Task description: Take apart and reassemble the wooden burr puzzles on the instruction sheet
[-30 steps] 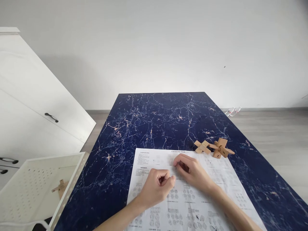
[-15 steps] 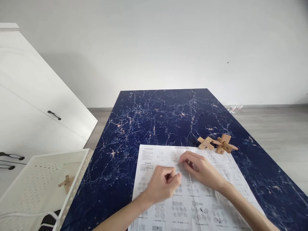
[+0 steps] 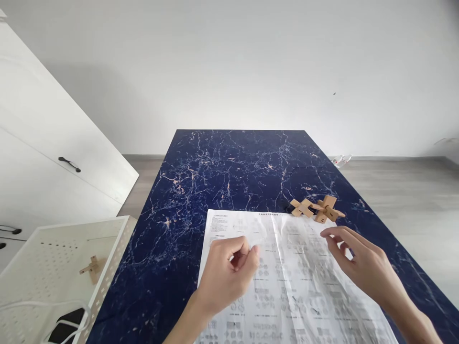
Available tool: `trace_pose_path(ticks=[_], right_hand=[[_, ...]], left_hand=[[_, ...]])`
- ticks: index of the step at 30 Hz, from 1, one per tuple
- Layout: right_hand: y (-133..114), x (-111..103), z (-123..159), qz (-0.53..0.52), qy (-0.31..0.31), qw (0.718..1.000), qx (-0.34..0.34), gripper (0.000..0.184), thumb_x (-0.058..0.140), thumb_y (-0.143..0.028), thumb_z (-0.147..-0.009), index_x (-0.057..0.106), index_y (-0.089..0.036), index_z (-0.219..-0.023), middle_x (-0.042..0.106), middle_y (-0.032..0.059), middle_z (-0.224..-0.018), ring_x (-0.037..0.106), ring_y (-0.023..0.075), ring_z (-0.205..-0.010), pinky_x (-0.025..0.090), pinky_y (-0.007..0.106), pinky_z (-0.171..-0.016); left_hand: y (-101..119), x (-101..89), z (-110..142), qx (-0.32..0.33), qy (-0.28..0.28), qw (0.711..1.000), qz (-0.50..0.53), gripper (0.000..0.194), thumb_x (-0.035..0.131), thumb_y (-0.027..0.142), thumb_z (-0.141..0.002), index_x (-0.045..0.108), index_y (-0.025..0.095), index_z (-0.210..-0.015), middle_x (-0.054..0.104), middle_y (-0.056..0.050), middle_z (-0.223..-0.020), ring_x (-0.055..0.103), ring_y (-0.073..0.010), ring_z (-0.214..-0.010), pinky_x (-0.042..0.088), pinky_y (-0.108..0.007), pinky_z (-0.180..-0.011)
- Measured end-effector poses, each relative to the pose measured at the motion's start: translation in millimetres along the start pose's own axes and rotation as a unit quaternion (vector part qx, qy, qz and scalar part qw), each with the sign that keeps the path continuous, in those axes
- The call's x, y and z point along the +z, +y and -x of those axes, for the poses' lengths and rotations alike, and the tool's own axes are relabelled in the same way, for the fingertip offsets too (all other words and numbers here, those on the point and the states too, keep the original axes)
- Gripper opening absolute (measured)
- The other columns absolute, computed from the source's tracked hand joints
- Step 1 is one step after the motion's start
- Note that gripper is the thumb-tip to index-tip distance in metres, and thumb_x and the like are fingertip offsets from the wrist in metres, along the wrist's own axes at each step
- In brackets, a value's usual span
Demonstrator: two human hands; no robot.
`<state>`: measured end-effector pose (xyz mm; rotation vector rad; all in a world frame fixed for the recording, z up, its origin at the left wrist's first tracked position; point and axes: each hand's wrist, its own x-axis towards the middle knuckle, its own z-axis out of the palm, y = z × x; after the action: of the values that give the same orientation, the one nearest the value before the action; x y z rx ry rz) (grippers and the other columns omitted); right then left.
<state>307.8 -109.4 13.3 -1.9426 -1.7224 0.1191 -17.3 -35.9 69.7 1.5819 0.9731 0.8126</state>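
A large creased sheet of paper [image 3: 297, 258], printed with small diagrams and text, lies on the blue marbled table. Over its left part is my left hand [image 3: 229, 267], its fingers curled into a loose fist with nothing visible in it. My right hand [image 3: 362, 258] hovers at the sheet's right edge, thumb and forefinger apart, holding nothing. Just beyond those fingertips, at the sheet's top right corner, rests a wooden interlocking puzzle piece [image 3: 327, 210] marked with numbers. A second cross-shaped wooden puzzle piece [image 3: 301, 208] sits against its left side.
To the left stands a white perforated tray or cart [image 3: 114, 248] with another wooden puzzle piece [image 3: 93, 270], a white cable and a black object inside. A white cabinet [image 3: 53, 143] is beyond it. A white wall rises behind the table [image 3: 229, 167].
My right hand has moved right, away from my left hand and towards the table's right side. My left hand stays curled over the sheet. The view has shifted slightly.
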Motion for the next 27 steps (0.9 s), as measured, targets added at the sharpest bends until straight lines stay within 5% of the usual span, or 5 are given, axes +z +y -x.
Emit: trace_pose_path(ticks=[8, 18, 27], right_hand=[[15.5, -2.1, 15.9, 0.008, 0.035, 0.991, 0.127, 0.029, 0.058, -0.052, -0.099, 0.073, -0.028, -0.108, 0.079, 0.0055, -0.09, 0.075, 0.0231, -0.067, 0.056, 0.033, -0.058], [14.8, 4.4, -7.0, -0.043, 0.071, 0.97, 0.228, 0.037, 0.065, -0.056, -0.094, 0.069, -0.024, -0.112, 0.082, 0.006, -0.089, 0.077, 0.0251, -0.068, 0.056, 0.036, -0.068], [18.3, 3.1, -28.9, 0.004, 0.051, 0.971, 0.233, 0.043, 0.06, -0.066, -0.096, 0.063, -0.025, -0.11, 0.083, 0.0057, -0.092, 0.079, 0.0292, -0.075, 0.053, 0.04, -0.075]], left_hand=[[-20.5, -14.0, 34.7, -0.063, 0.046, 0.996, -0.038, 0.051, 0.057, 0.043, -0.102, 0.029, 0.022, -0.065, 0.028, 0.004, -0.057, 0.027, -0.0118, -0.055, 0.025, -0.028, -0.052], [-44.8, -25.5, 56.0, -0.096, 0.107, 0.988, -0.052, 0.054, 0.058, 0.049, -0.099, 0.028, 0.022, -0.064, 0.027, 0.004, -0.058, 0.026, -0.0115, -0.056, 0.024, -0.025, -0.051], [-40.9, -17.8, 61.4, -0.12, 0.153, 0.981, -0.024, 0.053, 0.056, 0.05, -0.102, 0.025, 0.022, -0.07, 0.023, 0.004, -0.065, 0.022, -0.013, -0.062, 0.023, -0.027, -0.057]])
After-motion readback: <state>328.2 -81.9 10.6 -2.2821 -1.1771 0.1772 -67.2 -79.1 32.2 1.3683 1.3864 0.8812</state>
